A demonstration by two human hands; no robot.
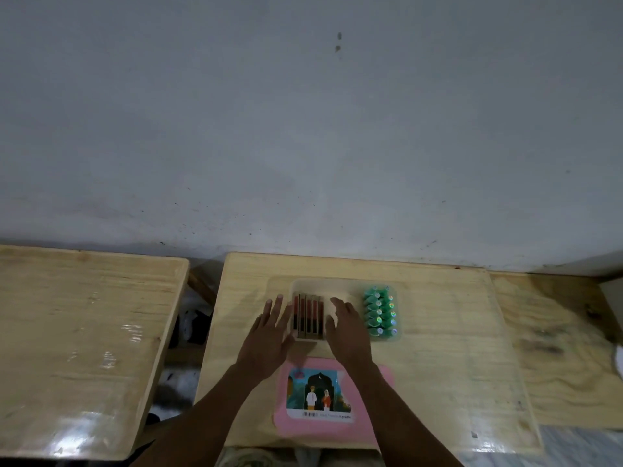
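A clear plastic tray lies on the middle wooden table. Its left part holds a row of several narrow red-and-black boxes. Its right part holds several small green bottles lying in two rows. My left hand lies just left of the boxes with straight fingers, close to the tray's left wall. My right hand is over the tray between boxes and bottles, fingers slightly bent, holding nothing. Both hands are blurred.
A pink lid with a picture label lies at the table's near edge, under my forearms. A second wooden table stands to the left across a gap. Another wooden surface adjoins on the right. A grey wall rises behind.
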